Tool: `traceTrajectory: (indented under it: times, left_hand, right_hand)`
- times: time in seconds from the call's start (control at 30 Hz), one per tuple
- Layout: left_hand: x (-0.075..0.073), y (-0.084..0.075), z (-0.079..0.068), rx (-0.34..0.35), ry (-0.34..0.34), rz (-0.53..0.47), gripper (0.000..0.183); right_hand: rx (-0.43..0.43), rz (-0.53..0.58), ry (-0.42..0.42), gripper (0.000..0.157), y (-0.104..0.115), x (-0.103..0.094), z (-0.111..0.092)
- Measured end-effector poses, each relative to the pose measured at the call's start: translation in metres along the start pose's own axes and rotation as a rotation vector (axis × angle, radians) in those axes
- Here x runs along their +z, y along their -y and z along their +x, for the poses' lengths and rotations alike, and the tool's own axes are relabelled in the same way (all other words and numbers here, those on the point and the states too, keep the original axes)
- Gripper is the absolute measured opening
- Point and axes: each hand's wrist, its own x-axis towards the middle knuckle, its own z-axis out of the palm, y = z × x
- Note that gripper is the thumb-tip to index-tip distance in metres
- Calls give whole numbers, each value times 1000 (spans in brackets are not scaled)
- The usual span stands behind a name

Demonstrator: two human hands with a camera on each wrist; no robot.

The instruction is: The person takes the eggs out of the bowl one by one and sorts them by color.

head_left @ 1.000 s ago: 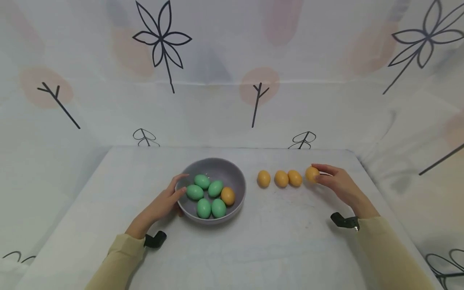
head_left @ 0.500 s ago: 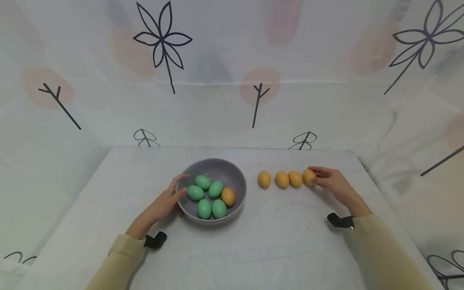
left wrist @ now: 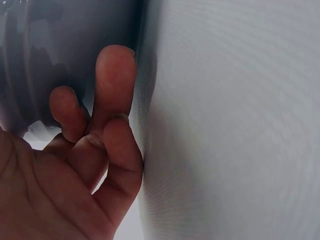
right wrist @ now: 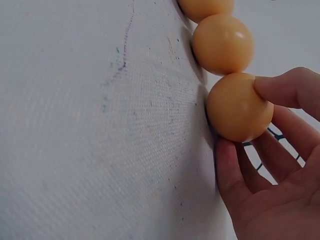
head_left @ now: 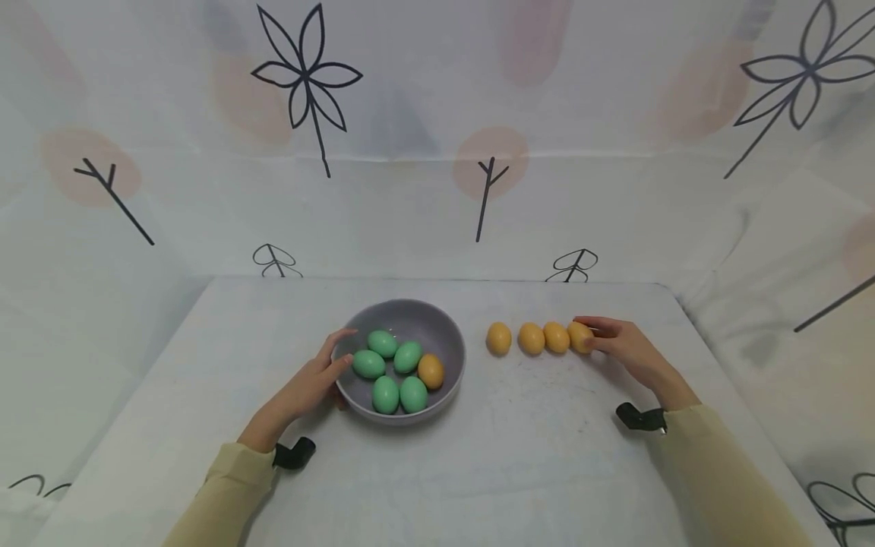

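Note:
My left hand (head_left: 317,377) holds the grey bowl (head_left: 437,323) at its left rim, thumb over the edge. In the left wrist view, fingers (left wrist: 116,75) lie against the bowl's outer side, low by the table. Inside the bowl sit several green eggs (head_left: 386,395) and one yellow-orange egg (head_left: 431,371). My right hand (head_left: 632,349) pinches a yellow-orange egg (right wrist: 240,107) between thumb and fingers at the right end of a row. That egg stands right against its neighbour (right wrist: 223,44); both rest on the table in the right wrist view.
Further left in the row are another yellow-orange egg (head_left: 531,339) and, set apart by a small gap, one more egg (head_left: 499,339). A white cloth-covered table (head_left: 478,471) lies below. A patterned curtain (head_left: 403,205) rises behind its far edge.
My right hand has moved left with its egg, bringing it up against the neighbouring egg in the row. The left hand and the bowl have stayed in place.

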Motion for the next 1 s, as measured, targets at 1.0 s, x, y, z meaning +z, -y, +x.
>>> traceTrajectory:
  times: [1.0]
  left_hand:
    - [1, -3, 0, 4, 1, -7, 50]
  right_hand:
    - [-20, -102, -54, 57, 9, -11, -15]
